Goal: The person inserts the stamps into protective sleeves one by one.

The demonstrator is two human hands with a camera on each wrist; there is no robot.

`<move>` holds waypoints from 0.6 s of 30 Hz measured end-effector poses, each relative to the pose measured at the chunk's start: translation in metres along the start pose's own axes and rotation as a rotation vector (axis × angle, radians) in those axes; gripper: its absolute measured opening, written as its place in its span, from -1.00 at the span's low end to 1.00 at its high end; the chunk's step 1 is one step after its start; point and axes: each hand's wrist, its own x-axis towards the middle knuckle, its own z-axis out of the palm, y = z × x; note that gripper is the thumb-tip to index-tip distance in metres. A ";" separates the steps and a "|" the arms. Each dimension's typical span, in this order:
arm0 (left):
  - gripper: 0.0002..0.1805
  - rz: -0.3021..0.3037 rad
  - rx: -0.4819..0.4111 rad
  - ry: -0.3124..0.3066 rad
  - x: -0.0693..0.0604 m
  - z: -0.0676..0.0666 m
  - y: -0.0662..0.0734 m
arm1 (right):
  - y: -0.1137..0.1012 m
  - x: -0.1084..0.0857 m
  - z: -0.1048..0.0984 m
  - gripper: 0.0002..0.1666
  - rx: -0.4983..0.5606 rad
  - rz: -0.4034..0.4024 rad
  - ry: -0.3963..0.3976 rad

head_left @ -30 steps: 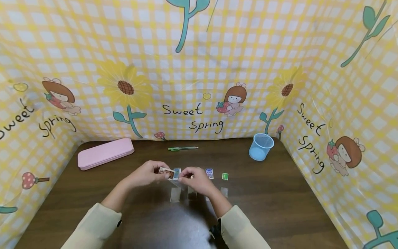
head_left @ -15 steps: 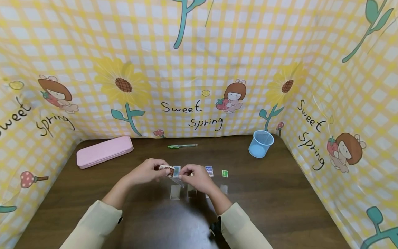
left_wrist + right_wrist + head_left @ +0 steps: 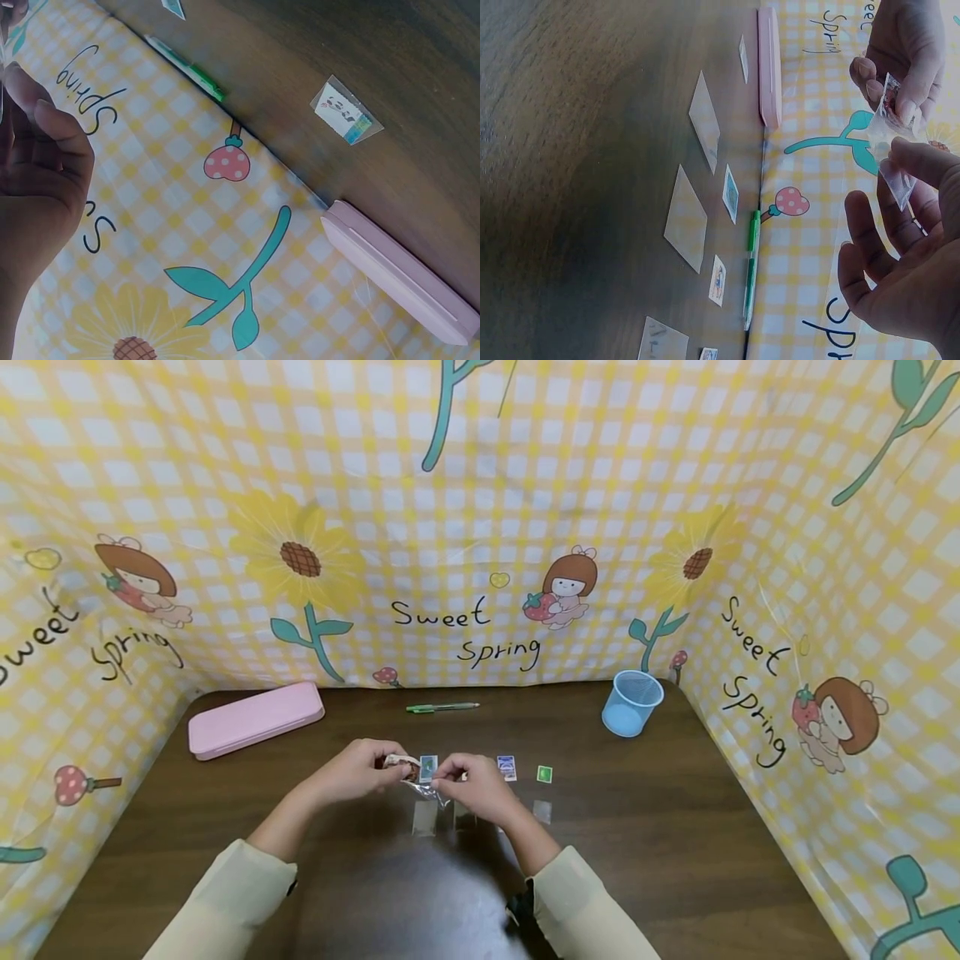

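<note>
My left hand [image 3: 360, 768] holds a red-brown picture stamp [image 3: 401, 763] and the clear plastic sleeve [image 3: 880, 133] around or against it. From the other side, thumb and forefinger of my right hand [image 3: 480, 787] pinch the sleeve while its other fingers spread loosely, as the right wrist view shows. Whether the stamp is fully inside is unclear. A blue-green stamp [image 3: 428, 767] lies on the table just beyond the sleeve. To the right lie a purple-blue stamp [image 3: 507, 767] and a small green stamp [image 3: 545, 774]. The left wrist view has a panda-like stamp in a sleeve [image 3: 346, 112].
Loose clear sleeves lie nearer the body, including a left one [image 3: 424, 818] and a right one [image 3: 542, 812]. At the back are a pink pencil case [image 3: 257, 720], a green pen [image 3: 442, 707] and a blue mesh cup [image 3: 632, 703]. Checked cloth [image 3: 465, 527] walls the table.
The red-brown stamp looked flatter and wider a second ago and now appears bent or turned in my left fingers. Both hands have otherwise barely moved; the head view has shifted slightly.
</note>
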 end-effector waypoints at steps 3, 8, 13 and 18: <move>-0.89 -0.005 0.011 0.005 -0.001 0.001 0.002 | 0.000 0.000 0.000 -0.96 -0.007 -0.001 0.004; -0.93 0.012 0.028 0.004 -0.002 0.002 0.004 | -0.001 -0.001 0.002 -0.92 0.014 0.008 -0.010; -0.93 0.016 0.024 -0.014 -0.003 0.005 0.006 | -0.006 -0.003 0.003 -0.89 0.034 0.014 -0.028; -0.91 -0.005 -0.048 -0.034 -0.009 0.005 0.018 | -0.034 -0.015 -0.003 -0.89 0.043 0.010 -0.012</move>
